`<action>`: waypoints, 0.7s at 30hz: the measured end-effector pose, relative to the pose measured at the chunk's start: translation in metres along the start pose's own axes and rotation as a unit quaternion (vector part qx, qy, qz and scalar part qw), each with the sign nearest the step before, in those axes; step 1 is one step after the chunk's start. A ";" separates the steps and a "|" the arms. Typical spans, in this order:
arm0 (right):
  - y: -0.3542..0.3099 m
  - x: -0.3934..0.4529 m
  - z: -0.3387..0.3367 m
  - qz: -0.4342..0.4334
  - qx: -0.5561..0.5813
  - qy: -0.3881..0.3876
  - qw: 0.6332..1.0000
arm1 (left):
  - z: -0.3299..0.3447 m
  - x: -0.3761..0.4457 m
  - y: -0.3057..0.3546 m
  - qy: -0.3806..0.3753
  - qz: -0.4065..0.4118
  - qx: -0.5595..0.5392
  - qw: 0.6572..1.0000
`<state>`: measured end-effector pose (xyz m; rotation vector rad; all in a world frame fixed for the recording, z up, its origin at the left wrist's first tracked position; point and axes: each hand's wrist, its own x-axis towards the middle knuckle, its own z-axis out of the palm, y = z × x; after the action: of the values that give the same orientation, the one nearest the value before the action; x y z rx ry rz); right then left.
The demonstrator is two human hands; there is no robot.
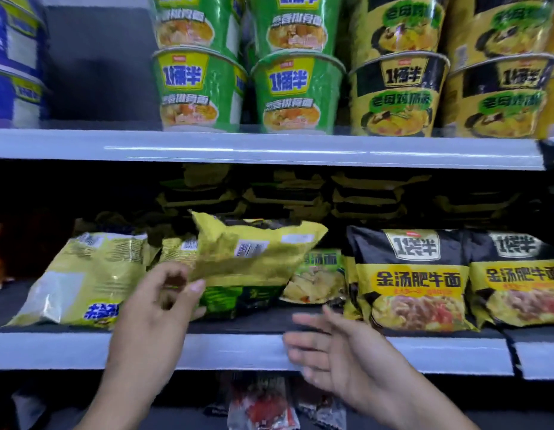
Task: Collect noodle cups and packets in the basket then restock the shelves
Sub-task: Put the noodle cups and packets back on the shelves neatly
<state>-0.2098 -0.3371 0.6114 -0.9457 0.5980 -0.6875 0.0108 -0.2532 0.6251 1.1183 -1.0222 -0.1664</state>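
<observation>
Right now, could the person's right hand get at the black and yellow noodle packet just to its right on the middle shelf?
Probably yes. The right hand is open and holds nothing, and the black and yellow packet stands at the shelf's front edge with nothing in front of it.

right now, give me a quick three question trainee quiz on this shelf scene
1. True or false: the left hand holds a yellow packet.
2. Which cups sit directly above that packet? A) green cups B) red cups C) white cups
3. Fill in: the right hand is open and holds ____.

Key: 1 true; 2 A; 3 nothing
</observation>
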 end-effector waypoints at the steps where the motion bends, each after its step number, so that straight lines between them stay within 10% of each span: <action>1: -0.001 0.001 0.004 0.025 0.055 -0.014 0.998 | -0.006 -0.002 -0.002 0.003 0.013 0.008 1.000; 8: -0.021 -0.002 0.018 0.065 -0.044 -0.069 0.995 | -0.013 0.009 -0.016 -0.100 0.057 -0.169 0.979; 16: -0.036 0.015 0.024 -0.313 -0.289 0.167 0.889 | 0.022 0.038 -0.007 -0.162 -0.081 -0.273 0.945; 21: -0.025 0.027 0.016 -0.380 -0.482 0.236 0.753 | 0.069 0.022 -0.018 -0.192 0.074 0.144 0.968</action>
<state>-0.1877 -0.3588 0.6361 -2.0790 1.0738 -1.4322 -0.0217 -0.3200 0.6282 1.2941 -1.5080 -0.1190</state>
